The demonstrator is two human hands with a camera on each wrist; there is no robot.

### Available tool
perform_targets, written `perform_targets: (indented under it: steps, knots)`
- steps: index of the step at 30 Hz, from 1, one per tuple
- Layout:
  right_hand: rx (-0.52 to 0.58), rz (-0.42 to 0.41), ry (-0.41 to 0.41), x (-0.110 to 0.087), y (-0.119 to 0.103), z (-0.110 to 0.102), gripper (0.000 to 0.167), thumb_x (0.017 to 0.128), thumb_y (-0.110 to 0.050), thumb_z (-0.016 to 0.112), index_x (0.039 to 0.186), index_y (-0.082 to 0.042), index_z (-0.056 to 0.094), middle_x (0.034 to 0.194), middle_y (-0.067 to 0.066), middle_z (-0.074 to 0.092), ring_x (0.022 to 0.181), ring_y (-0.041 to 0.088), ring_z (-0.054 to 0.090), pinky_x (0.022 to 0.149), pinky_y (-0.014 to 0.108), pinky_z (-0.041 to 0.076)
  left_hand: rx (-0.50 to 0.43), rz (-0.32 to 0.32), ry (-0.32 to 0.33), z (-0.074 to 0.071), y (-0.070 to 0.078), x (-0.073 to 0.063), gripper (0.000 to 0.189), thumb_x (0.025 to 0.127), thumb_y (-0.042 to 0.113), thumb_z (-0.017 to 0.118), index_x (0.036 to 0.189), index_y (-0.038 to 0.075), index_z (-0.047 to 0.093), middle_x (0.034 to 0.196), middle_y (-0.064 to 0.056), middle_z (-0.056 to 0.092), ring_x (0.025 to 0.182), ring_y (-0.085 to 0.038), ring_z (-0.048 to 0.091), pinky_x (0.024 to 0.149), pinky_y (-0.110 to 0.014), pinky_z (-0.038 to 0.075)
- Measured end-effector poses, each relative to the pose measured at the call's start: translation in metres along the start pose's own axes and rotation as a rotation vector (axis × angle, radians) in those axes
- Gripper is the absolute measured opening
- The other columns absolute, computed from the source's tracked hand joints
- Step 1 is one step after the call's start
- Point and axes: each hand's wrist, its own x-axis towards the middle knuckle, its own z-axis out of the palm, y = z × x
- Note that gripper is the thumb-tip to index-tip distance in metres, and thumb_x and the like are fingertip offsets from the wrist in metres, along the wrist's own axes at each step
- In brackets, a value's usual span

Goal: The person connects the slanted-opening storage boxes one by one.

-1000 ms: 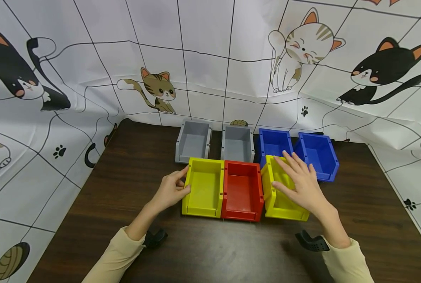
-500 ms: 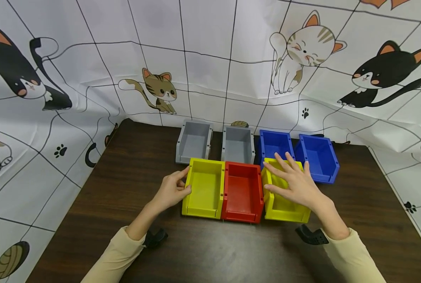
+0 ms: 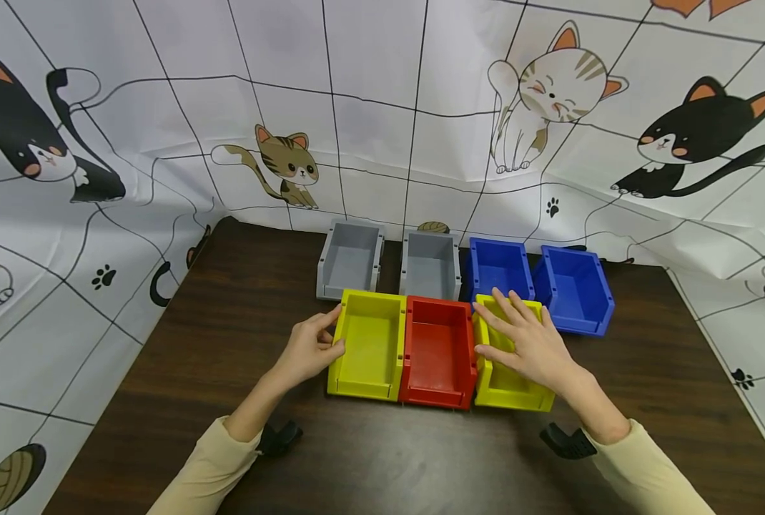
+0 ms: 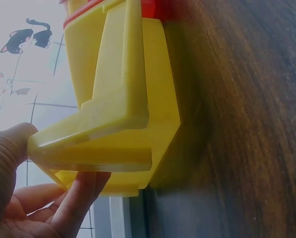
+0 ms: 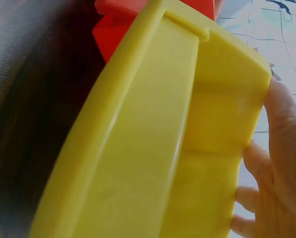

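My left hand [image 3: 309, 347] holds the left side of a yellow storage bin [image 3: 369, 343], with thumb and fingers at its side rim in the left wrist view. A red bin [image 3: 439, 350] stands close against that bin's right side. To the right of the red bin is a second yellow bin [image 3: 514, 393]. Over it my right hand [image 3: 540, 350] lies with spread, fairly straight fingers that hide part of its inside. In the right wrist view, the thumb and fingers touch the rim of this yellow bin [image 5: 143, 134]. Whether the right yellow bin touches the red one is unclear.
Behind the front row stand two grey bins [image 3: 350, 257] and two blue bins [image 3: 575, 290]. They share a dark wooden table [image 3: 241, 286]. A white sheet with cat drawings [image 3: 376, 107] hangs behind and beside the table.
The right hand and the right yellow bin have shifted left and slightly toward me, closer to the red bin. The left hand has stayed on the left yellow bin.
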Motion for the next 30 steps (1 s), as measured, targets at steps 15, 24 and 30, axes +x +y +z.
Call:
perform_targets:
  steps: [15, 24, 30]
  knots:
    - [-0.015, 0.026, -0.017, -0.001, 0.000, 0.020, 0.072, 0.088, -0.057, 0.049, 0.149, -0.026, 0.028, 0.156, 0.012, 0.013, 0.141, 0.038, 0.007, 0.103, 0.070, 0.004, 0.005, 0.022, 0.028, 0.002, 0.000, -0.001, 0.058, 0.075, -0.006, 0.064, 0.130, -0.012, 0.046, 0.099, -0.021, 0.061, 0.058, -0.009, 0.051, 0.050, -0.016, 0.047]
    - [-0.032, 0.025, 0.003, -0.002, 0.000, 0.029, 0.071, 0.088, -0.056, 0.050, 0.149, -0.027, 0.028, 0.155, 0.014, 0.015, 0.141, 0.037, 0.007, 0.103, 0.069, 0.004, 0.003, 0.016, 0.023, 0.003, -0.002, -0.001, 0.058, 0.076, -0.005, 0.063, 0.131, -0.012, 0.046, 0.098, -0.019, 0.061, 0.059, -0.008, 0.051, 0.049, -0.016, 0.047]
    - [-0.020, 0.011, 0.001, 0.001, -0.001, 0.028, 0.071, 0.087, -0.056, 0.051, 0.148, -0.027, 0.030, 0.155, 0.013, 0.016, 0.140, 0.038, 0.010, 0.102, 0.071, 0.007, 0.004, 0.001, 0.018, 0.000, -0.003, -0.002, 0.058, 0.077, -0.005, 0.063, 0.132, -0.011, 0.045, 0.097, -0.018, 0.060, 0.058, -0.009, 0.050, 0.049, -0.016, 0.046]
